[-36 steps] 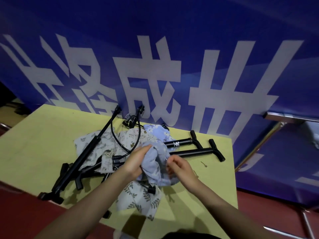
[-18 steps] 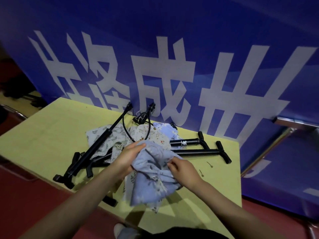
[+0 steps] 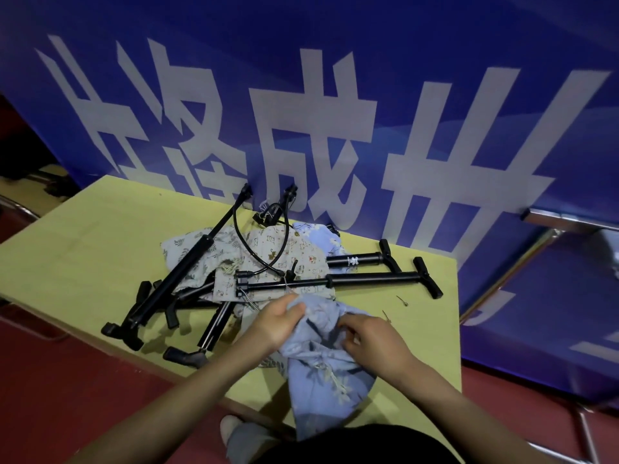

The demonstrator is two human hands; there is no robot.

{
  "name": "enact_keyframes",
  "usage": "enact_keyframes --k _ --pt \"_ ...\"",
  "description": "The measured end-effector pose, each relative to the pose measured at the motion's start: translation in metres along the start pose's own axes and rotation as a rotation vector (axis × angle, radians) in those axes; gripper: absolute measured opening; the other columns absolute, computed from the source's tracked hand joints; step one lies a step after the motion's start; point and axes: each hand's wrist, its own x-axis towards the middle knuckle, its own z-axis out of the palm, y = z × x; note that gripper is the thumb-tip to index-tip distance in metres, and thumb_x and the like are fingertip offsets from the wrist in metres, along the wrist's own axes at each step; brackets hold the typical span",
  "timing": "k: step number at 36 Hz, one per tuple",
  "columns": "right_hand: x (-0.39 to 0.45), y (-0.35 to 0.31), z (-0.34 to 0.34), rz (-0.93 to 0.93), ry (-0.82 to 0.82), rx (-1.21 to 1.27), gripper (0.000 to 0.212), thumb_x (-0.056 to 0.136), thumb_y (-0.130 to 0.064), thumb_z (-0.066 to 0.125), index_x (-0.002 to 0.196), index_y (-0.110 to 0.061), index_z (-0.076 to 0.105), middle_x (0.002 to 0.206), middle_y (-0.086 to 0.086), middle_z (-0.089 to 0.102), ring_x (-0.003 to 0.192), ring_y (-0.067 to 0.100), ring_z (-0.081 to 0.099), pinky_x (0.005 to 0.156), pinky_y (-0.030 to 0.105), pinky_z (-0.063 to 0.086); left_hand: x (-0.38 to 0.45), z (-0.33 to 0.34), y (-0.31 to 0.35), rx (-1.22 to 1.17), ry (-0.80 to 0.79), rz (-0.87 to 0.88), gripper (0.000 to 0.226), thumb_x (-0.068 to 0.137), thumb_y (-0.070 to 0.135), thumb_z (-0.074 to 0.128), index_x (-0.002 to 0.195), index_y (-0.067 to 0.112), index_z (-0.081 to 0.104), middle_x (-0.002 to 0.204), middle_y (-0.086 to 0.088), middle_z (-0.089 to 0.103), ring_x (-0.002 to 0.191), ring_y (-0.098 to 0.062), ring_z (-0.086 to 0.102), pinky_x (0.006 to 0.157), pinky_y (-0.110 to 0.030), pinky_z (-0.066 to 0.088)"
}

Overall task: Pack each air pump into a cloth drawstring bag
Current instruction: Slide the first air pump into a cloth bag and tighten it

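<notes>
Fingers of both hands are curled into the pale blue drawstring bag (image 3: 326,366), which now hangs lower than half a second ago, its long body draped over the near edge of the counter (image 3: 83,249) toward the person's lap instead of bunched up above the pile. The left hand (image 3: 278,324) pinches a fold at the bag's upper left, thumb and fingers closed tight on the cloth; the right hand (image 3: 371,341) grips the gathered fabric at the upper right, fingers tucked in, and it has shifted slightly rightward and nearer. Between the two hands the cloth is crumpled, and whether the mouth is open cannot be told. Farther back on the counter the black air pumps (image 3: 335,281) lie crossed in a heap as before, tangled with their hoses over a beige printed bag (image 3: 288,252) and a leaf-patterned bag (image 3: 191,246), with another blue bag (image 3: 321,237) at the back. None of the pumps is touched by either hand. A blue banner (image 3: 335,95) with large white characters stands behind.
</notes>
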Motion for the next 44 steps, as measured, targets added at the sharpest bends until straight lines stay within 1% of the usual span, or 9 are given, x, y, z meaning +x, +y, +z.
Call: enact_keyframes --k 10,15,18,23,25,31,35,40,44 --pt "-0.018 0.01 0.008 0.055 -0.011 0.057 0.033 0.096 -0.032 0.051 0.127 -0.021 0.054 0.124 0.002 0.055 0.103 0.022 0.058 0.078 0.032 0.044 -0.005 0.01 -0.013 -0.005 -0.019 0.013 0.045 0.099 0.025 0.05 0.141 0.009 0.047 0.137 -0.011 0.055 0.123 -0.026 0.055 0.108 -0.042 0.041" --pt "-0.018 0.011 0.004 -0.006 -0.001 0.191 0.033 0.094 -0.048 0.05 0.117 -0.027 0.061 0.11 -0.01 0.062 0.098 0.006 0.058 0.081 0.023 0.046 0.006 -0.004 -0.009 0.08 0.036 0.046 0.038 0.1 0.025 0.049 0.131 0.005 0.055 0.13 -0.014 0.059 0.12 -0.029 0.056 0.105 -0.042 0.042" --pt "-0.017 0.006 0.006 -0.017 -0.025 0.277 0.021 0.087 -0.056 0.047 0.083 -0.039 0.059 0.087 -0.017 0.067 0.08 0.002 0.061 0.073 0.028 0.048 0.017 -0.018 -0.011 0.131 0.067 0.06 0.025 0.1 0.023 0.047 0.108 0.006 0.063 0.104 -0.017 0.068 0.098 -0.032 0.065 0.089 -0.041 0.051" --pt "-0.008 0.003 0.016 0.078 0.071 0.578 0.025 0.093 -0.027 0.06 0.069 -0.029 0.061 0.066 -0.012 0.062 0.054 0.003 0.054 0.053 0.024 0.044 0.029 -0.038 -0.013 0.13 0.122 0.093 0.013 0.097 0.013 0.05 0.089 0.013 0.061 0.087 -0.006 0.062 0.083 -0.02 0.056 0.068 -0.027 0.04" --pt "0.0 0.001 0.017 0.152 0.114 0.688 0.024 0.094 -0.021 0.06 0.07 -0.019 0.063 0.06 -0.013 0.06 0.048 0.002 0.052 0.047 0.023 0.044 0.032 -0.042 -0.014 0.133 0.122 0.112 0.017 0.097 0.014 0.051 0.084 0.022 0.058 0.086 -0.001 0.061 0.083 -0.018 0.056 0.073 -0.03 0.042" --pt "0.036 0.008 0.018 0.214 0.218 0.585 0.027 0.091 -0.021 0.063 0.065 -0.029 0.058 0.067 -0.016 0.062 0.068 -0.003 0.056 0.063 0.014 0.04 0.047 -0.048 -0.017 0.104 0.09 0.125 0.015 0.098 0.018 0.05 0.093 0.031 0.057 0.099 0.001 0.065 0.093 -0.016 0.064 0.083 -0.034 0.051" --pt "0.064 0.014 0.022 0.271 0.074 0.4 0.018 0.093 -0.023 0.056 0.075 -0.022 0.059 0.072 -0.011 0.059 0.073 0.011 0.055 0.063 0.029 0.037 0.064 -0.048 -0.024 0.146 0.082 0.11 0.012 0.096 0.019 0.053 0.105 0.024 0.057 0.105 -0.003 0.064 0.098 -0.019 0.064 0.088 -0.038 0.053" --pt "0.085 0.025 0.041 0.346 -0.235 0.255 0.014 0.093 -0.02 0.047 0.097 -0.017 0.059 0.092 0.005 0.063 0.077 0.02 0.056 0.064 0.026 0.039 0.082 -0.044 -0.033 0.206 0.071 0.076 0.039 0.091 0.024 0.06 0.128 0.015 0.052 0.126 -0.01 0.053 0.116 -0.024 0.054 0.099 -0.038 0.047" --pt "0.089 0.024 0.054 0.336 -0.126 0.235 0.022 0.092 -0.018 0.049 0.106 -0.01 0.065 0.108 0.011 0.065 0.088 0.022 0.056 0.069 0.025 0.037 0.093 -0.056 -0.044 0.234 0.14 0.074 0.04 0.092 0.026 0.06 0.13 0.017 0.051 0.135 -0.012 0.047 0.126 -0.025 0.047 0.106 -0.038 0.04"
